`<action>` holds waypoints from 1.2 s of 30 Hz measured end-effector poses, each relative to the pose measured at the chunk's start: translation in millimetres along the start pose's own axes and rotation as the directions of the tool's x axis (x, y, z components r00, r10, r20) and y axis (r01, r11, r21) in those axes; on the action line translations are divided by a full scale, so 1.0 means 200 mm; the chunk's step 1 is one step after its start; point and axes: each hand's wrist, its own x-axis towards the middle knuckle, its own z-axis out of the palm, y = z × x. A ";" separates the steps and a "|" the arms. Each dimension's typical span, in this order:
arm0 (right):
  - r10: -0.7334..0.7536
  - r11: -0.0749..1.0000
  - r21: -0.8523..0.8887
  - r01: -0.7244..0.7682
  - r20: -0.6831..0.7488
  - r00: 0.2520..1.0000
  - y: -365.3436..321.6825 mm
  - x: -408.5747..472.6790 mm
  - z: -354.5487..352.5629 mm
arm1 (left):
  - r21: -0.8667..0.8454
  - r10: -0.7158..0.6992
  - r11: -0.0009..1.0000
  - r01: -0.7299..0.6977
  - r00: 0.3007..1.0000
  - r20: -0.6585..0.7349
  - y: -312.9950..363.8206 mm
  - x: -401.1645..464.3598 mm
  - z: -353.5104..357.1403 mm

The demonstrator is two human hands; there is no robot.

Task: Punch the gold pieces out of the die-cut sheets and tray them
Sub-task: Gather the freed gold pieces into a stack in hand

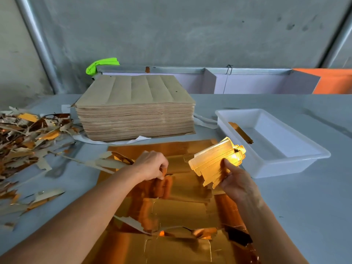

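Note:
A gold die-cut sheet (179, 210) lies face up on the table in front of me, torn open in places. My left hand (152, 165) rests curled on the sheet's upper middle and pinches a bit of gold material there. My right hand (236, 182) holds a small bundle of punched gold pieces (215, 161) lifted above the sheet's right side, near the tray. The white plastic tray (297, 158) stands to the right, with a thin row of gold pieces (241, 132) leaning at its left inner wall.
A tall stack of brown-backed sheets (137, 109) stands behind the gold sheet. A heap of gold and brown scrap (22, 138) covers the table's left side, with loose strips nearer me. A grey wall and metal rail run along the back.

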 end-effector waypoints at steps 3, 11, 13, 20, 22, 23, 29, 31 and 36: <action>-0.004 1.000 0.004 0.004 -0.006 1.000 -0.01 -0.02 -0.02 | -0.042 -0.021 0.999 0.021 1.000 0.004 -0.03 -0.02 -0.04; -0.125 0.991 -0.016 0.130 0.191 0.974 -0.01 -0.08 0.03 | -0.423 -0.132 0.903 0.075 0.986 -0.106 -0.12 -0.05 -0.23; -0.183 0.982 0.000 0.190 0.264 0.947 -0.01 -0.10 0.07 | -0.509 -0.179 0.858 0.078 0.972 -0.153 -0.13 -0.06 -0.25; -0.208 0.836 -0.455 0.307 0.255 0.944 0.10 -0.14 0.18 | -0.666 -0.189 0.745 0.024 0.966 -0.177 -0.09 -0.11 -0.26; -0.247 0.807 -0.482 0.341 0.250 0.936 0.15 -0.13 0.24 | -0.694 -0.163 0.720 -0.010 0.969 -0.183 -0.05 -0.12 -0.25; -0.269 0.813 -0.464 0.353 0.238 0.933 0.18 -0.12 0.27 | -0.712 -0.146 0.701 -0.033 0.971 -0.189 -0.04 -0.12 -0.24; -0.502 0.685 -0.540 0.489 0.137 0.854 0.21 -0.08 0.36 | -0.683 0.000 0.730 -0.020 1.000 -0.029 -0.04 -0.15 -0.21; -0.594 0.496 -0.660 0.563 0.214 0.775 0.17 -0.07 0.38 | -0.609 0.008 0.793 0.026 0.999 0.053 -0.05 -0.15 -0.19; -0.730 0.521 -0.599 0.608 0.056 0.681 0.03 -0.04 0.35 | -0.208 -0.029 0.978 0.015 0.998 -0.063 -0.08 -0.16 -0.17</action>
